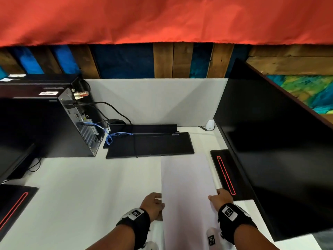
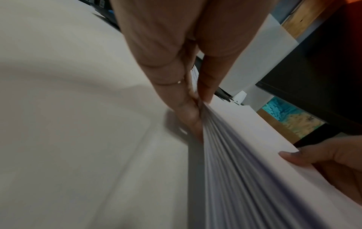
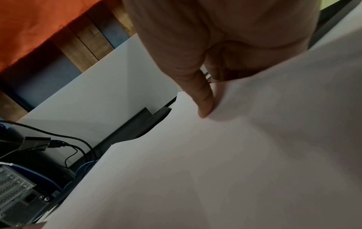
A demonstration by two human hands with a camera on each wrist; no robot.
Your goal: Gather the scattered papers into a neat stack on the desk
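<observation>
Both hands are flanking one stack of white papers on the white desk, its long axis running away from the person toward the black keyboard. Left hand is pinching the left edge, thumb above and fingers beneath; right hand is curling round the right edge, thumb on top, equally near

Papers: white blank sheets, gathered in one stack, long side running front-to-back, near desk front edge, right of centre. Stack held off the desk at its near end; left edge fanned, sheets not flush. Top sheet slightly bowed. Far end reaches twd the back.
</observation>
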